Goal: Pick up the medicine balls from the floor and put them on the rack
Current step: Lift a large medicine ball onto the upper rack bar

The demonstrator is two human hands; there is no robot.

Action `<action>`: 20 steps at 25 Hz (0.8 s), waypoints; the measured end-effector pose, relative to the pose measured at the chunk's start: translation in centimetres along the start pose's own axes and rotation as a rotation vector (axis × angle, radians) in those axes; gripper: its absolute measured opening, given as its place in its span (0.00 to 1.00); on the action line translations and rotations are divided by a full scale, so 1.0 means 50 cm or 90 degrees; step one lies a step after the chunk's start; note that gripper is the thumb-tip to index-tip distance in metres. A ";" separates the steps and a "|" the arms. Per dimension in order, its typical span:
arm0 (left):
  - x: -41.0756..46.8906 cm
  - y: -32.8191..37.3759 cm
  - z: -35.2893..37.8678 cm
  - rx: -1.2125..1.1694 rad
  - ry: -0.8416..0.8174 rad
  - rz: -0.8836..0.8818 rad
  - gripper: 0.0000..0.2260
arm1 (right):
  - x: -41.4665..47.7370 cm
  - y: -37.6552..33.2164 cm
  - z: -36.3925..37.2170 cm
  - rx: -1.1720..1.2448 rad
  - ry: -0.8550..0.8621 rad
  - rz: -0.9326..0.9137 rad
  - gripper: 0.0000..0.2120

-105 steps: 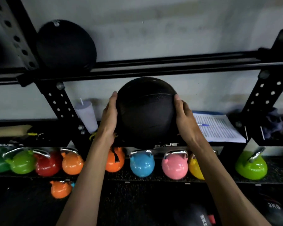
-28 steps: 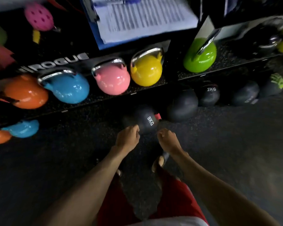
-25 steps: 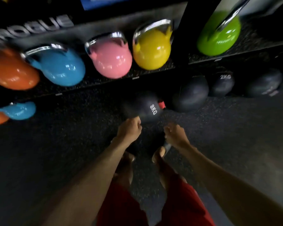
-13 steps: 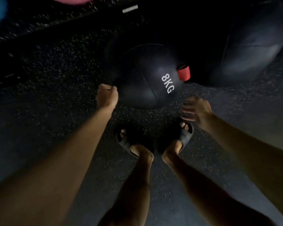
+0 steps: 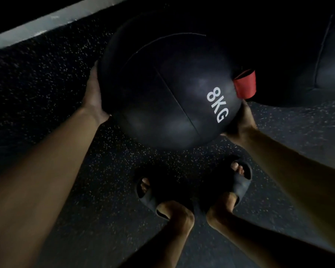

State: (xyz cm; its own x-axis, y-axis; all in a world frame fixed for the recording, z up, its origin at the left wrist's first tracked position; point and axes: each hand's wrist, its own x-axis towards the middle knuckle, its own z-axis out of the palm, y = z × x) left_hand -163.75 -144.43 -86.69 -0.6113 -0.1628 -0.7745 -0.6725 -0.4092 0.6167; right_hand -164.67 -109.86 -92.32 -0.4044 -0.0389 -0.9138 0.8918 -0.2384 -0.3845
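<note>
A black medicine ball (image 5: 170, 93) marked "8KG" in white, with a red tag (image 5: 245, 85) on its right side, fills the middle of the view above the speckled floor. My left hand (image 5: 94, 95) cups its left side and my right hand (image 5: 240, 120) cups its lower right side. The fingers of both hands wrap behind and under the ball and are hidden. A second black medicine ball (image 5: 298, 55) lies on the floor just behind, at the upper right. The rack's shelves are out of view.
My feet in dark slides (image 5: 149, 188) stand on the black speckled rubber floor (image 5: 66, 142) just below the ball. A pale strip (image 5: 37, 22) runs across the top left corner.
Half a second ago both hands were beside the ball without touching it. Now they hold it on both sides, and it looks larger and closer to the camera.
</note>
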 end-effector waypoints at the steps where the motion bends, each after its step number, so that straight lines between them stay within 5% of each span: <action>1: 0.008 0.001 -0.004 0.004 -0.004 0.005 0.27 | 0.006 -0.007 0.008 0.027 -0.015 -0.018 0.26; 11: -0.023 0.005 -0.001 -0.008 0.061 -0.038 0.28 | -0.058 -0.039 0.066 0.090 0.036 -0.011 0.25; 20: -0.299 -0.018 -0.019 0.023 0.052 -0.158 0.26 | -0.390 0.076 -0.006 0.160 0.108 0.025 0.28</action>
State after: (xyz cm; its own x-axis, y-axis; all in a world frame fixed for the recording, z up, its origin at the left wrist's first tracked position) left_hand -153.58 -142.47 -75.81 -0.3915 -0.1343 -0.9103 -0.8126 -0.4137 0.4105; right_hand -153.32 -109.74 -75.99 -0.3114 0.1052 -0.9444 0.8196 -0.4731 -0.3230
